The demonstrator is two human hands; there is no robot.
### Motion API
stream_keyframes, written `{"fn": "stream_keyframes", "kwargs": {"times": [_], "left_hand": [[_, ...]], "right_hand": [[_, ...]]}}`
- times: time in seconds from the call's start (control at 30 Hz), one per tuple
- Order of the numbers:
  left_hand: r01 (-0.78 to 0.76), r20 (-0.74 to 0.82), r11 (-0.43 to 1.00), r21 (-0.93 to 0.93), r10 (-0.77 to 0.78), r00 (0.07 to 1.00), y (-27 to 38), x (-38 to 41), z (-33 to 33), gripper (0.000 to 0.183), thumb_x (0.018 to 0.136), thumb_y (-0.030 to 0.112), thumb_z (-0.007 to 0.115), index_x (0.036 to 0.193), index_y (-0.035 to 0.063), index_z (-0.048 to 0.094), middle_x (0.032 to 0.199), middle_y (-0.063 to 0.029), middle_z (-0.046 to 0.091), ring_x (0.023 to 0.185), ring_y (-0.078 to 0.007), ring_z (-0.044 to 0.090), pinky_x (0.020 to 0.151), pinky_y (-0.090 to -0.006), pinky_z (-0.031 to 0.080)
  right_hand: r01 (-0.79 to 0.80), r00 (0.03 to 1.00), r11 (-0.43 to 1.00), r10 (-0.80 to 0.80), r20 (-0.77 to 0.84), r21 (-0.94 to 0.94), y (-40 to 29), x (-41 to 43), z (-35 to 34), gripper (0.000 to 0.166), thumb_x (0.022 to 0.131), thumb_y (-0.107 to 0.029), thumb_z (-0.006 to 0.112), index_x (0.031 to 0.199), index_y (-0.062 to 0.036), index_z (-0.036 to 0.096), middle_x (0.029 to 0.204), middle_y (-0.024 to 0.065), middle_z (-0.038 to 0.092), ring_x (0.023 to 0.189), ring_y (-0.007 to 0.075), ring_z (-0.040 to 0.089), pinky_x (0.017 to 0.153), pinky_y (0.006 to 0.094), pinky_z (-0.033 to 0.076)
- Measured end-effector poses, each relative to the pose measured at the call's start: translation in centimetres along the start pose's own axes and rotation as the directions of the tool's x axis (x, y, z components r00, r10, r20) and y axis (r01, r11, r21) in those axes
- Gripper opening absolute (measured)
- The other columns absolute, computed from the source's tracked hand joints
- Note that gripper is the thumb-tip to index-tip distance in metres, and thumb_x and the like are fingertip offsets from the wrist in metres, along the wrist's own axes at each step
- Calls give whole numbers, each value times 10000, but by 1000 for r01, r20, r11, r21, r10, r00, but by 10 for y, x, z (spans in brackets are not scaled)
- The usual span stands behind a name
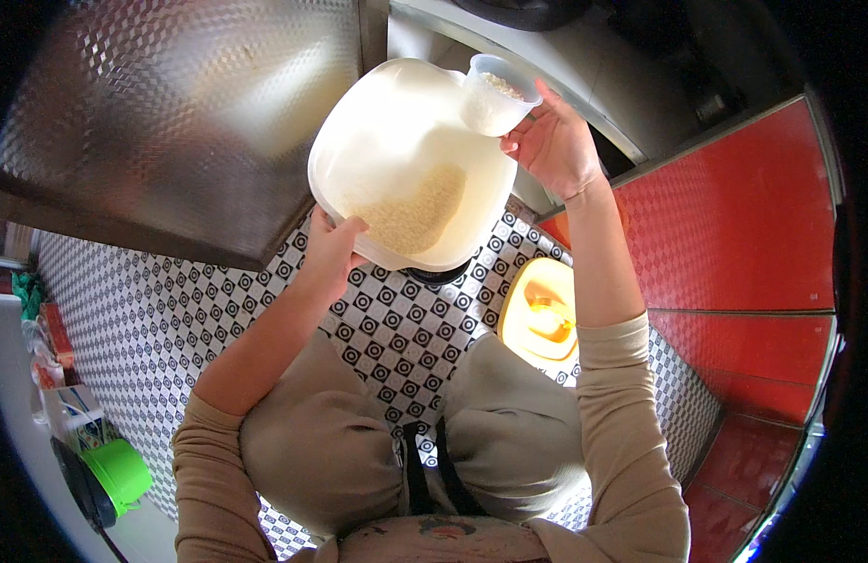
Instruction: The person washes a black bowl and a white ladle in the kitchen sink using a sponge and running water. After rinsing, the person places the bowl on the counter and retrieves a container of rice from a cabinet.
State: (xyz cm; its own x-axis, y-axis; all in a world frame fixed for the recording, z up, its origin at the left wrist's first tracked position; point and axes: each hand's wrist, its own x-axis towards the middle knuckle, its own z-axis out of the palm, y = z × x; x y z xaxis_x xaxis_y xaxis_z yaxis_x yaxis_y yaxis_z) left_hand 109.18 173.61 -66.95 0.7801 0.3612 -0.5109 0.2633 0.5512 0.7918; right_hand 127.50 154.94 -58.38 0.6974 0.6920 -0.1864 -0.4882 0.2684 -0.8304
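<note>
A large white plastic tub (476,211), tilted towards me, has a layer of pale rice-like grains (413,211) along its near side. My left hand (333,246) grips the tub's near left rim, thumb over the edge. At the tub's far right corner, my right hand (557,144) holds a translucent plastic cup (485,112) by its right side. Whitish grains (503,86) show inside the cup, which is partly over the tub's rim. Whether cup and tub touch, I cannot tell.
A yellow plastic basin (515,324) sits on the black-and-white patterned floor (406,317). Red cabinet panels (729,211) stand right, a dark textured panel (180,134) upper left. A black round object (441,273) shows under the tub. A green bucket (119,473) is far left.
</note>
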Motion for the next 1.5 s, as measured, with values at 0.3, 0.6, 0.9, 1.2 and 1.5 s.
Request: {"fn": "stream_keyframes", "kwargs": {"times": [0.3,0.6,0.9,1.2,1.5], "left_hand": [[15,-21,1000,3,-15,1000,-1,1,1,601,717,-2,470,1236,41,170,1178,-170,340,1055,-284,454,827,-428,452],[15,-16,1000,-8,-16,1000,1,0,1,613,717,-15,467,1239,36,150,1179,-185,332,1053,-300,458,833,-439,454],[28,-39,999,-21,-29,999,2,-1,3,573,732,-24,451,1234,21,180,1186,-183,345,1066,-315,452,835,-447,455],[27,-55,999,-31,-28,998,2,-3,3,548,739,-40,442,1226,14,198,1178,-187,360,1050,-317,469,832,-455,456],[24,-59,998,-62,-28,998,2,-3,2,505,742,-30,453,1192,0,226,1152,-191,379,1033,-316,482,844,-459,447]], "right_hand": [[94,972,727,-216,-97,-680,23,9,-21,546,679,-203,711,1132,10,496,1014,97,568,874,123,527,763,243,428],[62,966,561,-242,-91,-826,36,12,-26,528,680,-189,706,1128,6,504,1047,125,564,875,146,547,747,262,461],[-219,966,967,196,-168,-130,40,7,-21,385,839,-301,493,1090,-8,515,907,104,564,765,150,508,697,253,420],[-236,967,972,234,-96,-1,36,8,-27,371,861,-322,401,1060,-18,472,909,109,559,782,175,494,669,267,390],[-203,968,979,199,-154,-14,28,2,-20,358,835,-316,465,1036,-20,483,900,104,568,760,169,504,677,264,407]]}}
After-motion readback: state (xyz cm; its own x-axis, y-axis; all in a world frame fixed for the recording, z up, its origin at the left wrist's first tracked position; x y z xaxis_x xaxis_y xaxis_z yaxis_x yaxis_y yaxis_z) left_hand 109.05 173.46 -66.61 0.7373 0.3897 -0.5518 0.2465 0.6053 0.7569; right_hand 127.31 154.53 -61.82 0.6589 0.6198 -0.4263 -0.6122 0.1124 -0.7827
